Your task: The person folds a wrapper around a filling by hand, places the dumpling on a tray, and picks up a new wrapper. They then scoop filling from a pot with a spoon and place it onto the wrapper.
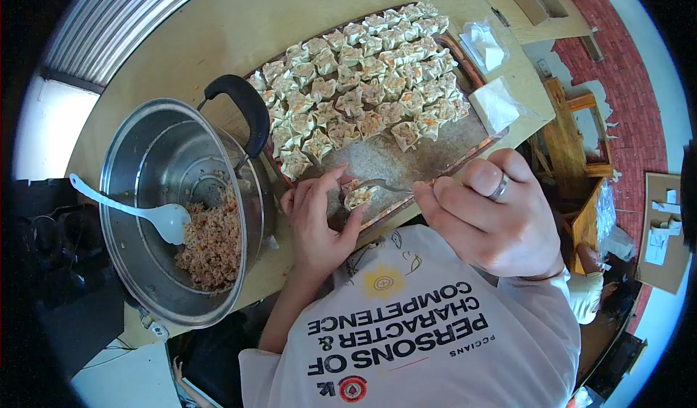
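Note:
My left hand (319, 223) is curled around a small open-topped dumpling (359, 197), with the thumb and fingers at its sides. In my right hand (494, 215) is a metal spoon (388, 185), its handle pinched between thumb and fingers. The bowl of the spoon touches the dumpling's top. Both hands are over the near edge of a large tray (435, 150). Many pleated dumplings (348, 103) with pale wrappers and orange bits stand in close rows across the tray's far part.
Left of the tray stands a big steel pot (120, 241) with a black handle (250, 110). It holds a minced filling (210, 252) and a white ladle (163, 221). Stacked wrappers in plastic (496, 105) lie at the tray's right edge. Another person's arm (588, 259) shows at right.

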Demonstrator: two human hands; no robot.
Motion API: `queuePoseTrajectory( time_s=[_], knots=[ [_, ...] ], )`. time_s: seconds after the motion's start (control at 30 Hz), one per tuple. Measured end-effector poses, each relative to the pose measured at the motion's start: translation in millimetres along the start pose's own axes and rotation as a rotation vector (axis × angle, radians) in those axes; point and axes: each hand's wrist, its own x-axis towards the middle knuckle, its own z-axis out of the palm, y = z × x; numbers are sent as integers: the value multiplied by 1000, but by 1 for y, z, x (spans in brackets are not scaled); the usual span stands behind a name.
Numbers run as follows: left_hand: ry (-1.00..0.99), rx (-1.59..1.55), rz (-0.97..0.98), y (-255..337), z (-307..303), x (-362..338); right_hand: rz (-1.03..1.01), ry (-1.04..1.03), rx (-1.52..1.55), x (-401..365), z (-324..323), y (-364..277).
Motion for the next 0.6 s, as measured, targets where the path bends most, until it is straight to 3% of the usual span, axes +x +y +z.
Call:
queuePoseTrajectory(
  time_s=[0.6],
  knots=[
    [17,36,14,1,0,0,-45,17,-11,1,0,1]
  ],
)
